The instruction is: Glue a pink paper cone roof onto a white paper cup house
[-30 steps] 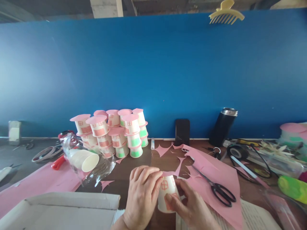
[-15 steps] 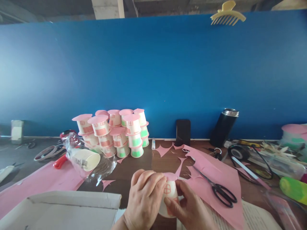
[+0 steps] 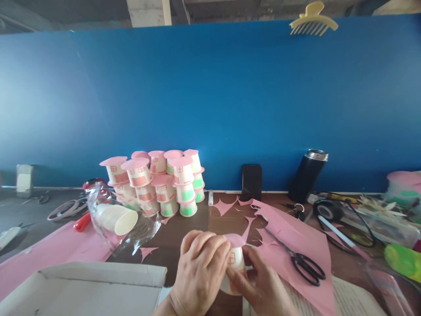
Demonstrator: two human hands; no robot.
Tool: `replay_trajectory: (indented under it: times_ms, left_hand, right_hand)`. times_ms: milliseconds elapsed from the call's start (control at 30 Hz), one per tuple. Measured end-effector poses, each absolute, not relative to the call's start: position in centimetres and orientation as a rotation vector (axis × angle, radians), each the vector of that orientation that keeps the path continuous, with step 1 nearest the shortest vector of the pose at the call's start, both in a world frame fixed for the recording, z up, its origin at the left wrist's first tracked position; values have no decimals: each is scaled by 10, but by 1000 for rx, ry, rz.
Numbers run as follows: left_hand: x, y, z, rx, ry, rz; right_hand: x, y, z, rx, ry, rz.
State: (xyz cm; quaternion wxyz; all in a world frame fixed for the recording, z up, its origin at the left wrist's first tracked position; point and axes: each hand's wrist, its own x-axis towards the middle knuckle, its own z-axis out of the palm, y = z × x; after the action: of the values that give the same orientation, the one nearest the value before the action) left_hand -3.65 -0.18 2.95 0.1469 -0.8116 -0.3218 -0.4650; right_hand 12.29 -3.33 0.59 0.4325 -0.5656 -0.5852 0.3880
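Paper cup, inverted, long axis near upright, pink disc atop, is clasped between left hand, curled against its left side, and right hand, pinching its right.

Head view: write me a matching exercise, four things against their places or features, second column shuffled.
1. nearest decorated paper cup
2. black-handled scissors
3. black flask
4. yellow claw clip

A. top edge of the blue partition
B. silvery rim
C. between left hand and right hand
D. lying on pink paper

Pairs: 1-C, 2-D, 3-B, 4-A
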Motion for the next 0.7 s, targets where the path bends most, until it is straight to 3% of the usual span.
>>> replay_trajectory:
  times_ms: [233,600,700]
  left_hand:
    - [-44,-3,27,-2318,-998,-1505]
    - [-46,8,20,-2264,-1198,-1523]
    - [-47,7,21,-2269,-1206,-1459]
  right_hand:
    - [133,-22,-10,-1444,-1617,535]
    - [129,-17,-11,-1491,-1732,523]
    - [134,-21,-21,-1488,-1762,380]
